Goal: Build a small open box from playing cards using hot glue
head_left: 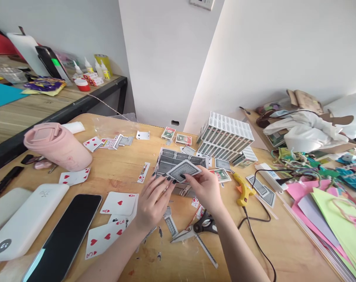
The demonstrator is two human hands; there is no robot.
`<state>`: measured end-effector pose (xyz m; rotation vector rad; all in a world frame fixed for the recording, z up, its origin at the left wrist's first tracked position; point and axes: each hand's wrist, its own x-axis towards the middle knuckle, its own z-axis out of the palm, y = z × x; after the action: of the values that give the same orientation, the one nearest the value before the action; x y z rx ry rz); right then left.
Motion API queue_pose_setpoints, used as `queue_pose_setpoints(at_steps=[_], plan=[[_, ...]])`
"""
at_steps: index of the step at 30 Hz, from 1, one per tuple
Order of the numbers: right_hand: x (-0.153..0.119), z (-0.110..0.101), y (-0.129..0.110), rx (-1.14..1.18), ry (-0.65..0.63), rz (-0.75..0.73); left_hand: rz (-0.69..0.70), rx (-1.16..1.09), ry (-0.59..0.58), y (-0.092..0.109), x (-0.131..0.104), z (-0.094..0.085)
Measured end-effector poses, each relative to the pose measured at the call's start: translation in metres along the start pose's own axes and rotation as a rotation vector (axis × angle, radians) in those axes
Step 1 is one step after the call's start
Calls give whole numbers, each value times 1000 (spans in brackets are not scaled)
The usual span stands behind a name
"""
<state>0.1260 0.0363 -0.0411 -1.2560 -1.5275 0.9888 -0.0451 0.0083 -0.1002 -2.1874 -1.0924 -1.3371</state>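
My right hand (206, 188) pinches a grey-backed playing card (185, 169), its thumb on the patterned back. My left hand (155, 201) has its fingers together at the card's lower left edge; its thumb is hidden. Just beneath the card is an open-topped box built of grey-backed playing cards (169, 157), partly covered by the card and my hands. Scissors with black handles (206, 224) lie below my right hand, among cut strips of card (170, 226). A yellow glue gun (244, 190) rests to the right of that hand.
Stacked card-built blocks (225, 137) stand behind. At left are a pink tumbler (59, 147), a white power bank (28, 223) and a black phone (68, 235). Loose cards (106, 237) lie nearby. The glue gun's cord (258, 250), a power strip (272, 176) and coloured paper (336, 215) are at right.
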Motion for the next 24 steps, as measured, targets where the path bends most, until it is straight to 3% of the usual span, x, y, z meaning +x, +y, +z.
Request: queue_pose_setpoints(at_steps=[8, 24], plan=[[-1, -20, -11, -349, -103, -9, -14, -10, -31, -1, -1, -1], [8, -17, -15, -480, -155, 86, -15, -30, -36, -2, -8, 3]])
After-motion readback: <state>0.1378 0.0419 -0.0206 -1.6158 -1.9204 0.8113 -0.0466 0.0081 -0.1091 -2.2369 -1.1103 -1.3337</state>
